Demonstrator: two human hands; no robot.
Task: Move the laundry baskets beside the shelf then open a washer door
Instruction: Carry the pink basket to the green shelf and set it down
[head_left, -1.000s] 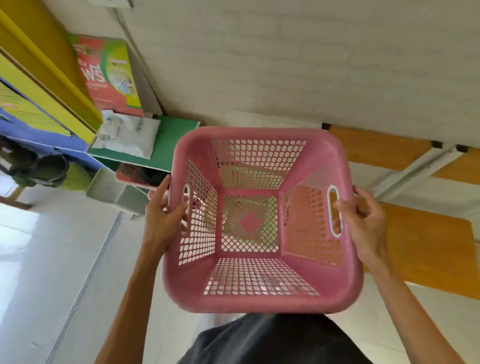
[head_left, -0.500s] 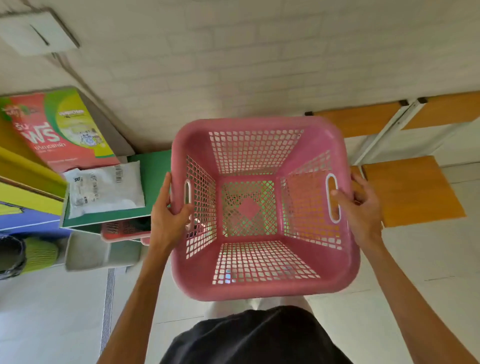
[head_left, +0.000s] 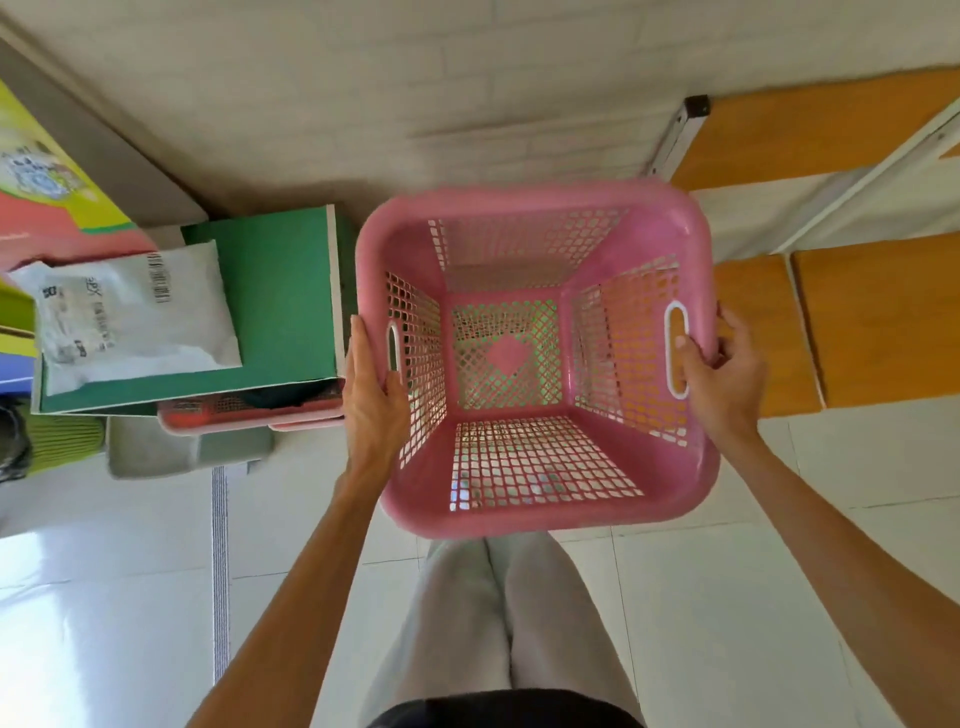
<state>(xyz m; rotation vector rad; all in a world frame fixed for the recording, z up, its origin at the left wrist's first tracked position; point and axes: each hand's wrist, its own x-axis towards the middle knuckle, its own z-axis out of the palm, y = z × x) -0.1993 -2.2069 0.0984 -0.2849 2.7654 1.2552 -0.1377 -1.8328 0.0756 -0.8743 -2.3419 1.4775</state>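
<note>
An empty pink mesh laundry basket (head_left: 540, 499) hangs in front of me above the floor, right beside the green-topped shelf (head_left: 280, 291). My left hand (head_left: 371, 400) grips its left handle slot and my right hand (head_left: 719, 374) grips the right one, fingers through the hole. Another pink basket (head_left: 249, 413) with dark items shows under the shelf's front edge. No washer is in view.
A white parcel bag (head_left: 130, 317) lies on the shelf top. A colourful carton (head_left: 47, 197) stands at the far left. An orange bench with a white frame (head_left: 872, 322) runs along the brick wall on the right. A floor drain strip (head_left: 221, 571) crosses the white tiles.
The basket has come down and in toward the wall, now level with the shelf's right side. My view has tilted downward, showing my legs. Both hands keep their hold.
</note>
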